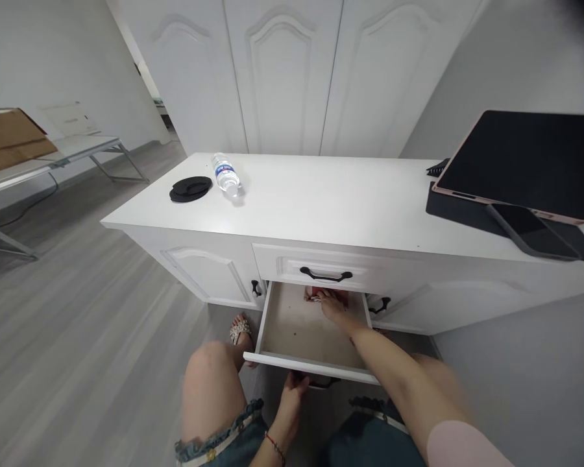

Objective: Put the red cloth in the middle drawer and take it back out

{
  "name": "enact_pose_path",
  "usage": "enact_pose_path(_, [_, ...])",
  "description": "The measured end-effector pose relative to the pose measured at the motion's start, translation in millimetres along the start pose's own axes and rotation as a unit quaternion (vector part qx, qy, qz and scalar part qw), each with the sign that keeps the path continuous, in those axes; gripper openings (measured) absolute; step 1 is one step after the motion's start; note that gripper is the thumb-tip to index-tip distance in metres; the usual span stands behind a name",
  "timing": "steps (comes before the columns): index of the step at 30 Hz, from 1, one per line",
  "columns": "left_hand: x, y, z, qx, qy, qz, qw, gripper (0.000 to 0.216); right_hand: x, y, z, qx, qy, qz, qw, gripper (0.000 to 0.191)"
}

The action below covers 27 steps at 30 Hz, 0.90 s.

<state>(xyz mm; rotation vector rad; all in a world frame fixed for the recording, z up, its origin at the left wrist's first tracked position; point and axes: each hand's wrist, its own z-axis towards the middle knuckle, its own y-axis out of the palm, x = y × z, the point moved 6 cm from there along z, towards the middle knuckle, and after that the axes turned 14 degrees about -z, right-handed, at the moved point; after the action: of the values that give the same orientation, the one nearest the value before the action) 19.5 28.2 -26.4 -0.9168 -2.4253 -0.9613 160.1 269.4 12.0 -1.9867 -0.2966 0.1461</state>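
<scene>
A white cabinet has its lower drawer (272,324) pulled out towards me. My right hand (331,306) reaches deep into the back of that drawer, fingers curled on a small red and white thing (312,295) that is partly hidden under the upper drawer. My left hand (292,388) is below the open drawer's front panel, gripping the black handle (324,383) from underneath. The drawer floor is bare beige apart from that item.
The cabinet top (321,201) carries a lying water bottle (226,175), a black round lid (191,189), a tablet (525,159) and a phone (533,230). The upper drawer with black handle (326,275) is closed. My knees and a sandalled foot (240,332) are below. A folding table (53,155) stands left.
</scene>
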Motion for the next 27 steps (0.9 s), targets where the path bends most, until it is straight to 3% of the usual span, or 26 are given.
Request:
enact_pose_path(3, [2.1, 0.9, 0.9, -0.031, 0.039, -0.009, 0.999, 0.043, 11.6, 3.8, -7.5, -0.006, 0.014, 0.007, 1.000, 0.057])
enact_pose_path(12, [6.6, 4.8, -6.0, -0.012, 0.036, -0.008, 0.999, 0.046, 16.1, 18.3, -31.3, -0.031, 0.018, 0.008, 0.999, 0.057])
enact_pose_path(20, [8.5, 5.2, -7.3, -0.031, 0.037, -0.009, 0.999, 0.045, -4.3, 30.2, -54.0, -0.097, 0.001, -0.018, 0.995, 0.050])
enact_pose_path(27, [8.1, 6.1, -8.8, -0.024, 0.025, -0.010, 0.999, 0.046, -29.9, 35.3, -66.2, -0.148, 0.000, -0.007, 0.989, 0.031])
